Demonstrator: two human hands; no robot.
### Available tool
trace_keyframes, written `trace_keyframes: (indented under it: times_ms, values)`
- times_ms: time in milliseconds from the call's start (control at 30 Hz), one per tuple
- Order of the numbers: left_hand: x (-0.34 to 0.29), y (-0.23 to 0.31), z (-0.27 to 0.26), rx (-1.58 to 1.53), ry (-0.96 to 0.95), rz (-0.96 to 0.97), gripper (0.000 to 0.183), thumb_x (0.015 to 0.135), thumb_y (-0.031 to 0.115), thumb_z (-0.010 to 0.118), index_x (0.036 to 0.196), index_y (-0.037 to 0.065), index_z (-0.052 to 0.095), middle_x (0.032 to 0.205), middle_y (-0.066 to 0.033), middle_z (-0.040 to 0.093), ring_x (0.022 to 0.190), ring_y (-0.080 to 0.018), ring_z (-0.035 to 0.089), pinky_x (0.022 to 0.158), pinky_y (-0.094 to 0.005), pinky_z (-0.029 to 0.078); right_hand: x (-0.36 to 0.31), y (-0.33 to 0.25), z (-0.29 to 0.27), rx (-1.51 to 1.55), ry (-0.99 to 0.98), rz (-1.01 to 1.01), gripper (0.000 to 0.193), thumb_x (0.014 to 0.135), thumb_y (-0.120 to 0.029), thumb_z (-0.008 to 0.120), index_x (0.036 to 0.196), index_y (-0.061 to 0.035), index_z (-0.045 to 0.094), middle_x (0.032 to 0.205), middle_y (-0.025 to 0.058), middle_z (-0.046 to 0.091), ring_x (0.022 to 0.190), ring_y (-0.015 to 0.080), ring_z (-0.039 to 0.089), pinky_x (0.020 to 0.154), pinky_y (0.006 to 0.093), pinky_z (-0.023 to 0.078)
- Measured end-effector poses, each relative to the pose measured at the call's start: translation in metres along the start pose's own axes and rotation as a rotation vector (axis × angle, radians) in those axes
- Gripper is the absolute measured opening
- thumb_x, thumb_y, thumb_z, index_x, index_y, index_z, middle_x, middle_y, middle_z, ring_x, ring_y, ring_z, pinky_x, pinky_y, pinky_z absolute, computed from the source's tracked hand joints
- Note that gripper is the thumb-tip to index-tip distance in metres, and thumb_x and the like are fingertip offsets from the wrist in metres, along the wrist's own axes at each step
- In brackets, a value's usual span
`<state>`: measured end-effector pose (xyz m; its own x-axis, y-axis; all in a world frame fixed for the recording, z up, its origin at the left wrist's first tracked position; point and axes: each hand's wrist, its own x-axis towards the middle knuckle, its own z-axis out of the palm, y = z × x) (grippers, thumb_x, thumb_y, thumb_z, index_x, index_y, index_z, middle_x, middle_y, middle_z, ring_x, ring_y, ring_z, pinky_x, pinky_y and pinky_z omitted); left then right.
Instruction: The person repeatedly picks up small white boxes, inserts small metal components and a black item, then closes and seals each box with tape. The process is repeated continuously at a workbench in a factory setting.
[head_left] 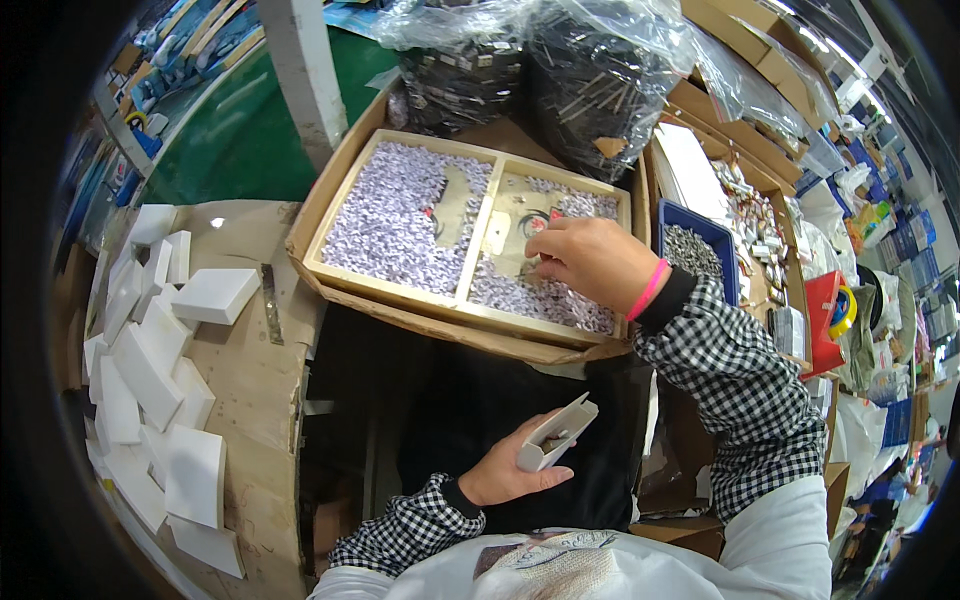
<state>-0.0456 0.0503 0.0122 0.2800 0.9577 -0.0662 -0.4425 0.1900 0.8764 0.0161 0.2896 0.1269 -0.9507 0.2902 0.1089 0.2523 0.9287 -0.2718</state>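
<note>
Shirt, left hand holding box, tray of pale pieces

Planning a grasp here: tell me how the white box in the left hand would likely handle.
The white box is probably light, since the left hand alone supports it. Its thin walls suggest it may flex if squeezed. Being open, it could spill if tipped.

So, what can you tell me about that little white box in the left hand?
The small white box is long and slim, apparently of smooth, stiff card. Its top is open, with a panel standing up along one long side. Something small and brownish shows inside, too small to identify. It tilts in the left hand, thumb near its lower end, in front of the body and apart from the wooden tray.
</note>
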Motion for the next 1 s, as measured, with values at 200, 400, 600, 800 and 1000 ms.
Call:
trace_keyframes:
  times_ms: [200, 400, 600, 800, 1000]
  values:
    - [-0.005, -0.001, -0.013, 0.011, 0.036, 0.014, 0.072, 0.083, 0.011, 0.070, 0.141, 0.001, 0.030, 0.130, -0.0086, 0.046, 0.114, -0.0151, 0.049, 0.099, -0.0290, 0.039, 0.020, 0.003, -0.005, -0.033, -0.191, -0.042, 0.011, 0.080, -0.012, 0.063, 0.087, -0.0044, 0.063, 0.083, 0.0113, 0.063, 0.078, 0.0297, 0.062, 0.071, 0.0376, 0.050]
    - [-0.006, 0.000, -0.021, -0.002, 0.047, 0.042, 0.071, 0.083, 0.011, 0.070, 0.141, 0.001, 0.030, 0.131, -0.0083, 0.046, 0.115, -0.0154, 0.049, 0.099, -0.0290, 0.039, 0.051, 0.003, -0.022, 0.067, 0.001, -0.114, 0.018, 0.079, -0.008, 0.064, 0.096, -0.0032, 0.068, 0.083, 0.0126, 0.064, 0.075, 0.0266, 0.064, 0.068, 0.0335, 0.053]
    - [-0.010, 0.002, -0.022, -0.020, 0.072, 0.037, 0.072, 0.083, 0.012, 0.071, 0.141, 0.001, 0.030, 0.130, -0.0085, 0.047, 0.115, -0.0155, 0.049, 0.099, -0.0294, 0.040, 0.101, 0.005, -0.006, -0.066, -0.079, -0.126, 0.014, 0.078, -0.012, 0.064, 0.087, -0.0021, 0.069, 0.084, 0.0130, 0.063, 0.078, 0.0288, 0.062, 0.071, 0.0368, 0.051]
    - [-0.015, 0.003, -0.027, 0.013, 0.109, 0.050, 0.072, 0.083, 0.014, 0.072, 0.141, 0.001, 0.031, 0.128, -0.0089, 0.049, 0.114, -0.0159, 0.051, 0.098, -0.0299, 0.040, 0.128, 0.003, 0.007, -0.358, -0.272, 0.004, 0.015, 0.075, -0.017, 0.064, 0.080, -0.0048, 0.070, 0.079, 0.0136, 0.065, 0.079, 0.0318, 0.063, 0.072, 0.0396, 0.050]
    - [-0.019, 0.000, -0.028, -0.013, 0.161, 0.107, 0.069, 0.083, 0.017, 0.072, 0.138, 0.001, 0.035, 0.126, -0.0094, 0.052, 0.112, -0.0172, 0.052, 0.096, -0.0303, 0.042, 0.134, -0.003, 0.006, -0.412, -0.331, -0.044, 0.013, 0.074, -0.016, 0.063, 0.078, -0.0055, 0.070, 0.078, 0.0129, 0.065, 0.079, 0.0324, 0.064, 0.069, 0.0406, 0.051]
